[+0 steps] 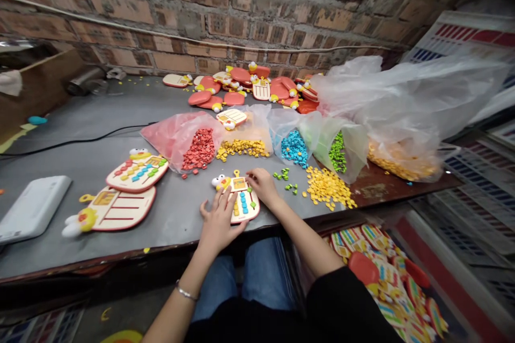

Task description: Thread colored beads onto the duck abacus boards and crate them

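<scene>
A cream toy board [251,213] with a red edge and a cartoon-animal head lies on the table before me. Blue beads [243,202], yellow beads and a green bead [253,204] sit in its slots. My left hand [217,221] rests over its left side, fingers spread, the thumb by the near edge. At the upper right corner, my right hand [263,186] has its fingers curled down against a green bead [250,189], partly hidden. On the left, a board filled with colored beads [137,172] overlaps a board with bare slots [125,209].
Bags of red [199,149], yellow [243,148], blue [295,147] and green beads [338,151] stand behind. Loose yellow beads [328,187] lie right. More boards [241,86] are piled by the wall. A white device [34,208] stands left; a crate of boards [386,273] sits below right.
</scene>
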`<state>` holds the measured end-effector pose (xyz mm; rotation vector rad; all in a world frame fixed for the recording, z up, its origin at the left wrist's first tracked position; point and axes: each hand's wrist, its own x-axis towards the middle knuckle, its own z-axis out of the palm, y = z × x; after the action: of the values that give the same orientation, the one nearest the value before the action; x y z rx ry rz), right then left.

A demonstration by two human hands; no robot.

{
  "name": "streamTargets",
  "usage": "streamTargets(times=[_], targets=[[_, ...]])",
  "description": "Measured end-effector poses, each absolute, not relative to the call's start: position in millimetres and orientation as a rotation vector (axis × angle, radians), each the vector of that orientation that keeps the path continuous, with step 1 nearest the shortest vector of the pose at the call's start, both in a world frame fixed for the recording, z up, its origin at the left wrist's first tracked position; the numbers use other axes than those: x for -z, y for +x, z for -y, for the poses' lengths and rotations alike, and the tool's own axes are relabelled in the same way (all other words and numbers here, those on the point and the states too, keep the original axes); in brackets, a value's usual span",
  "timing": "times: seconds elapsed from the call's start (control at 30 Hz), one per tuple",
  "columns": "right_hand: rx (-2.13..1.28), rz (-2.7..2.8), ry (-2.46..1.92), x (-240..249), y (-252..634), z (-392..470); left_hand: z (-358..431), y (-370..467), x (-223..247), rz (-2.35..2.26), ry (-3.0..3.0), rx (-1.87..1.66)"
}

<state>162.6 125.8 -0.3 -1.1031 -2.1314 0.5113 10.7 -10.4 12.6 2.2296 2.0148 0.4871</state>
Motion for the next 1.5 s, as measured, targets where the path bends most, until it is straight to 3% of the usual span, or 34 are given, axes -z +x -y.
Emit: streamTargets(times=[0.4,0.67,1.0,1.23,1.5], targets=[[-0.918,2.095,-1.054,-13.6,176.0,-127.9,10.4,9.6,-9.9,-2.007,2.222,-0.486],[-0.478,2.187,-1.124,4.8,163.8,-131.4,10.1,10.2,-11.0,-2.012,2.214,-0.498],[-0.486,2.394,-1.024,-15.8,195.8,-127.7,10.1,10.3,-12.5,-2.021,2.209,-0.457],[-0.571,2.348,-1.084,1.4,220.4,-108.5,10.0,10.4,-13.0,-2.021,2.201,-0.467],[-0.735,2.122,-1.046,-8.5,181.2,-119.6,10.1,10.7,-10.8,-2.011,2.214,-0.481]])
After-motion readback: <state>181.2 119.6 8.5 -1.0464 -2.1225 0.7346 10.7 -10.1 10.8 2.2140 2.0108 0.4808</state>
